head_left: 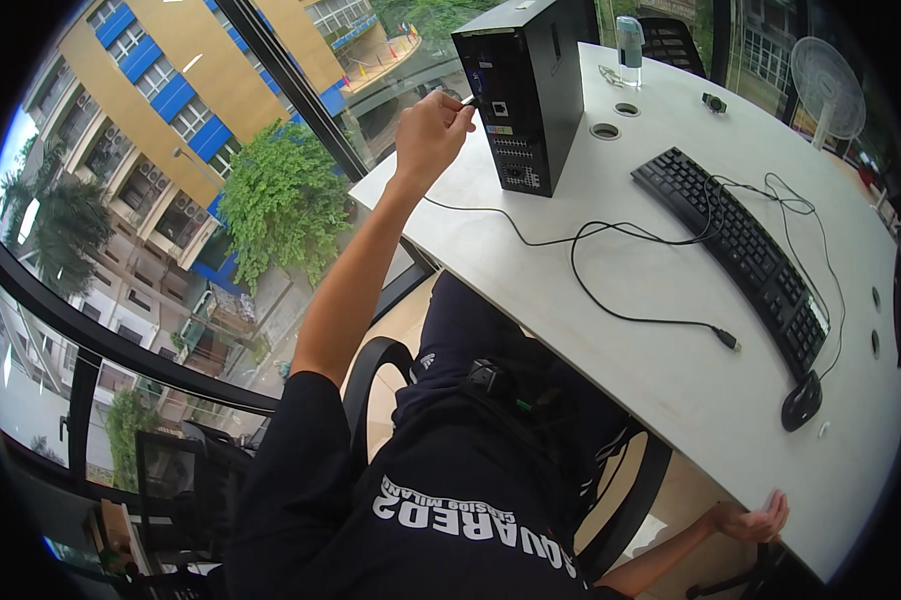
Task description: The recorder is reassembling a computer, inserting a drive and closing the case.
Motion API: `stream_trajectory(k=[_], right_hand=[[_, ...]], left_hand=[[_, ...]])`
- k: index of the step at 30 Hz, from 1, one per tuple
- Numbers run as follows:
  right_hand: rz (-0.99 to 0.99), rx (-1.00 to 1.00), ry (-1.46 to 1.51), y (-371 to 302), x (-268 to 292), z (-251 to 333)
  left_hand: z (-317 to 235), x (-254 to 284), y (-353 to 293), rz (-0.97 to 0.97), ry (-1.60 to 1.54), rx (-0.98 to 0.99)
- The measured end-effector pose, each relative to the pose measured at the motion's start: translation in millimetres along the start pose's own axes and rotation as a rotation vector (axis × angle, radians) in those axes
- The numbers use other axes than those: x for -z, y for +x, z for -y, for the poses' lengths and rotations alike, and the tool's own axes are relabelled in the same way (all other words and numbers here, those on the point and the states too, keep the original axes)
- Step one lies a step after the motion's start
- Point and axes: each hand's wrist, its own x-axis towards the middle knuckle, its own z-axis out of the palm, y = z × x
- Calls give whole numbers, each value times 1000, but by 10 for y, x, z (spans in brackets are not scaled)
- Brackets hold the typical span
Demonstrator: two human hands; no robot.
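At upper centre, the left hand (430, 135) pinches a cable plug (467, 100) against the rear ports of a black computer tower (520, 90), turned backward on the tabletop (650, 370) for access. The right hand (755, 520), fingers loosely curled and empty, rests at the tabletop's lower-right edge.

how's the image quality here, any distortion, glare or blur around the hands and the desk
Head view: strong fisheye bending, the white desk edge and window frames curve toward a black rim; even daylight, soft shadows, no harsh glare on the desk; the left hand at the black computer tower is sharp; the right hand sits near the rim, small and slightly soft.
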Motion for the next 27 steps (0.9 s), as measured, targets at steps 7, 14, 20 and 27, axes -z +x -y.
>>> stream_trajectory(k=[7,14,20,27], right_hand=[[8,-50,88,-44,26,-37],[-11,-43,46,45,-19,87],[-5,-98,59,41,31,59],[47,-162,84,-4,12,227]], left_hand=[[-115,17,-19,-37,170,-45],[0,-108,81,-83,293,-132],[-29,-298,101,-138,181,-119],[-474,-272,-253,-465,425,-523]])
